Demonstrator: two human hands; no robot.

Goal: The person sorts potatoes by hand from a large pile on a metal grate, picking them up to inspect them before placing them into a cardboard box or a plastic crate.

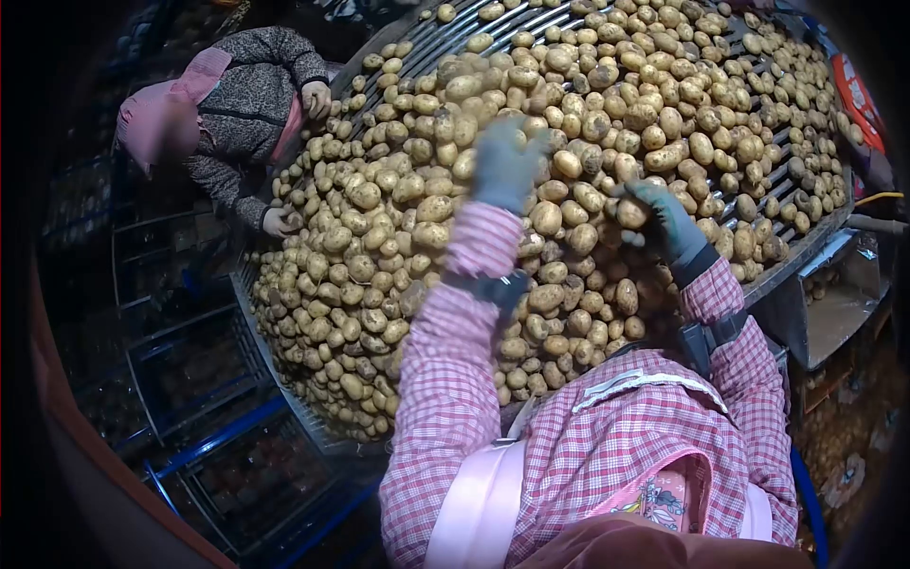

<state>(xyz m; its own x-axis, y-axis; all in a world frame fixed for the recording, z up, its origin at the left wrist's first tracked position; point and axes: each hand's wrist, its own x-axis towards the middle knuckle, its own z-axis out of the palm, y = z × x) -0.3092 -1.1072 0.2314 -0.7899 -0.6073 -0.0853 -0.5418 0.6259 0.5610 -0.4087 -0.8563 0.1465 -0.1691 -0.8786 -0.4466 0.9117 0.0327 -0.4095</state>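
Potatoes (365, 237) lie heaped across a broad sorting table with metal bars (445, 43). Over the middle of the heap is my left hand (507, 163) in a grey glove, smeared by motion. Whether its fingers hold anything is too blurred to make out. To its right, my right hand (665, 223), in a grey-green glove, is curled around a single potato (631, 213) just above the pile. Other potatoes lie close around both hands.
Across the table at the upper left, a person (251, 104) in a pink head covering has both hands at the potatoes' edge. A metal chute (834, 308) stands at the right. Blue-framed racks (223, 427) fill the lower left. Something orange (858, 100) shows at the far right.
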